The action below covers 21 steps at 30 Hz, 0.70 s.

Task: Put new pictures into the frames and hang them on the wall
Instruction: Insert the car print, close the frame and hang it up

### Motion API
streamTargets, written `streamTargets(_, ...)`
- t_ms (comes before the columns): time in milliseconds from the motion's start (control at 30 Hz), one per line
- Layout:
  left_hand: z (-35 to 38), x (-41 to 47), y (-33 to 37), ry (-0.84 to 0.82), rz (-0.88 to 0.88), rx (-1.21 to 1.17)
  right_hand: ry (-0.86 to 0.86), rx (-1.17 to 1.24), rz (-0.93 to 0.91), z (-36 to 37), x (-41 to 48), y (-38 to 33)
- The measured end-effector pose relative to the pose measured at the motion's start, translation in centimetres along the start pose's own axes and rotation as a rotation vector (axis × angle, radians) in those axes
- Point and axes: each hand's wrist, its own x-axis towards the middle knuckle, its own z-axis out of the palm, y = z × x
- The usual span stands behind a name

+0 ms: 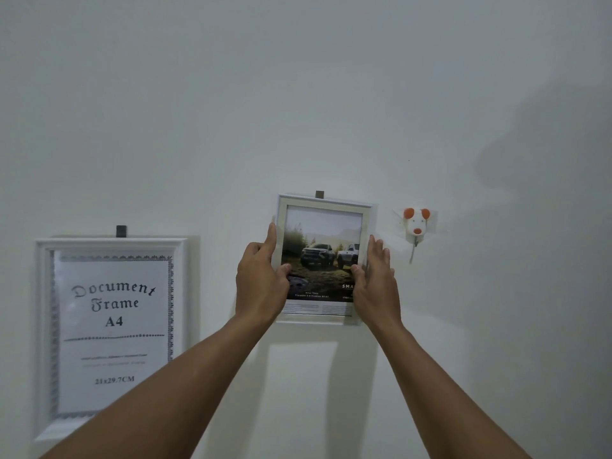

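Frame (323,256) looked light, stiff, glass-fronted, likely fragile; left hand (261,283) and right hand (374,279) pinched its side edges, thumbs on front, against wall (331,94).

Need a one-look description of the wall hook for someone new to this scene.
On the wall, skip the big Document Frame at left and find the small frame with the truck picture, held by the left hand and right hand. Just right of it, not touching, sits the wall hook: a white animal face with orange ears and nose, the only non-rectangular thing hung there.
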Motion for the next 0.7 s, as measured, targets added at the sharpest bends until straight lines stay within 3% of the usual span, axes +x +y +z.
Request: streamTargets(700, 0.06, -0.14, -0.49, 0.028, 0.019, 0.057, -0.015, -0.121, 0.026, -0.19, 0.87, 0.07)
